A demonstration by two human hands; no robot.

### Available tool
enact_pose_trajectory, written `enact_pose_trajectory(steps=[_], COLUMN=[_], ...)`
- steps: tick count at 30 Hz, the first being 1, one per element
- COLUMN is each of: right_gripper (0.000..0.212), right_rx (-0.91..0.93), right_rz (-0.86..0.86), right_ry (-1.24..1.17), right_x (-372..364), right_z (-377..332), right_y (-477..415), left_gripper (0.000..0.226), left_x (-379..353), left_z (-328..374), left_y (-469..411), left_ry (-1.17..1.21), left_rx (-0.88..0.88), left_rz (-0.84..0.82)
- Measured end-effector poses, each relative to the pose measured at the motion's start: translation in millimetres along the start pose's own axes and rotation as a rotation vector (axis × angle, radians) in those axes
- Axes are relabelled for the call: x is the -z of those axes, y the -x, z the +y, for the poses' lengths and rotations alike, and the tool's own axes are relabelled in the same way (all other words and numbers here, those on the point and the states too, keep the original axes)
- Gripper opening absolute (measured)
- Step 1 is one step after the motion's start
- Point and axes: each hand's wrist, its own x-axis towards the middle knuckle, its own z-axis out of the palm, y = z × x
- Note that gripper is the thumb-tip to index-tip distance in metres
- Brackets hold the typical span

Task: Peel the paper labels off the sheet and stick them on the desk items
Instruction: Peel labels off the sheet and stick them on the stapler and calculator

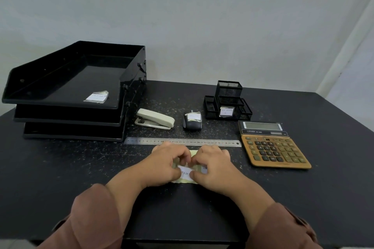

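Both hands worked a label loose.
Left hand point(168, 162) and right hand point(212, 164) pinched the label sheet point(194, 152) between them; a hasty pull might have torn the label point(185, 174) or folded it onto itself.

Your left hand point(166, 162) and right hand point(212, 166) pinch the label sheet point(185, 176) with curled fingers, just near of the ruler point(182, 142); beyond it lie the stapler point(154, 120) and a labelled mouse point(192, 122). The tray stack point(91, 79) stands far left; the calculator point(273, 147) lies right.
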Motion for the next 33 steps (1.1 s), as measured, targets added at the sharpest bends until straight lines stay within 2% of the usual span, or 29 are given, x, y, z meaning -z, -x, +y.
enact_pose_trajectory(steps=[5, 10, 14, 21, 28, 33], right_gripper=[0.018, 0.013, 0.01, 0.013, 0.025, 0.023], right_rx=[0.005, 0.005, 0.033, 0.058, 0.01, -0.027], right_rz=[-0.008, -0.022, -0.015, -0.001, 0.047, 0.082], right_ry=[-0.013, -0.044, -0.058, -0.105, -0.236, -0.229], right_x=[-0.6, 0.8, 1.7, 1.5, 2.3, 3.3], right_z=[-2.8, -5.7, -7.8, -7.9, -8.6, -9.0], right_y=[0.5, 1.3, 2.0, 3.1, 2.7, 2.2], left_gripper=[0.036, 0.031, 0.024, 0.019, 0.022, 0.039], left_x=[-0.8, -0.6, -0.3, 0.3, -0.2, 1.7], left_z=[-3.2, -2.5, -2.3, -3.5, -6.6, -5.3], left_y=[-1.4, -3.1, -3.3, -3.9, -4.2, -2.7], left_ry=[0.025, -0.107, -0.108, -0.145, -0.116, -0.002], left_rx=[0.026, -0.003, -0.002, -0.02, -0.013, 0.015], left_rz=[0.006, 0.004, -0.007, 0.0, 0.025, 0.055])
